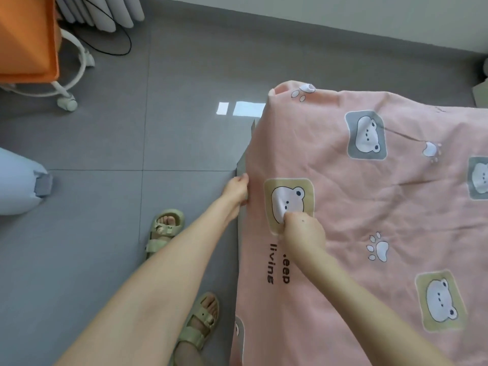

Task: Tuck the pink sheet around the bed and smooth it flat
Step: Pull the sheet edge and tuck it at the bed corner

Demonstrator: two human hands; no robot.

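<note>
Forearms: both are reaching out from the near edge of the view, the left one running just beside the bed, the right one crossing over its top.
Pink sheet: is lying over the top of the bed and hanging down the side where the person is standing; creases are running across it, and its far corner is standing up loose.
Handling: probably soft, light, limp cloth, sliding readily over the bed and bunching wherever it is pulled. The hanging hem looks the best place to take hold for tucking, with flat palms for smoothing.
Right hand: is sitting on top of the bed near that side, fingers curled and pinching up a fold at a yellow bear patch.
Left hand: is pressing against the bed's side at the hem; its fingertips are hiding behind the edge, so I cannot tell whether it is gripping anything.
Sandals: are standing just beside the bed.
Floor: grey tiles are spreading away from the bed.
Orange cart: is sitting well apart from the bed, a black cable looping near it.
</note>
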